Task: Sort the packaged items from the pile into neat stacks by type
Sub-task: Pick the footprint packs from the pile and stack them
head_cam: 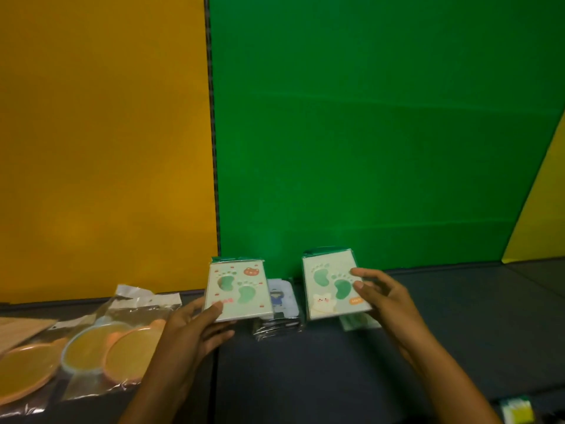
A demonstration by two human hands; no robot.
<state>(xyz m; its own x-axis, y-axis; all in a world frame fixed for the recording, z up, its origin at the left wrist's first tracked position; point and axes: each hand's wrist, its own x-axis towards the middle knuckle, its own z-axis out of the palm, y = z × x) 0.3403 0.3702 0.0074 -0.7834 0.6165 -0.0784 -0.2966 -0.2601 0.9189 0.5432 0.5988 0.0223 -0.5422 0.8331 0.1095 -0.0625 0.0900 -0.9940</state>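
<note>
Two flat, pale card packs printed with green footprints are held up above the dark floor mat (321, 377), one in each hand, well apart with open space between them. The left hand (189, 328) grips the left footprint pack (235, 289) at its lower left corner, thumb on the face and fingers curled beneath. The right hand (385, 296) pinches the right footprint pack (330, 286) along its right edge, thumb and fingertips on the printed face. Between and behind the two packs lies a low stack of glossy wrapped items (281, 313), its top one showing a small blue figure; the rest is mostly hidden by the held packs. A greenish pack (357, 321) peeks out under the right one, too covered to identify. At the left lie clear crinkled bags of round orange discs (101, 347), cut off by the frame's edge. Behind stand an orange panel (104, 142) and a green panel (382, 133). The mat in front is open.
</note>
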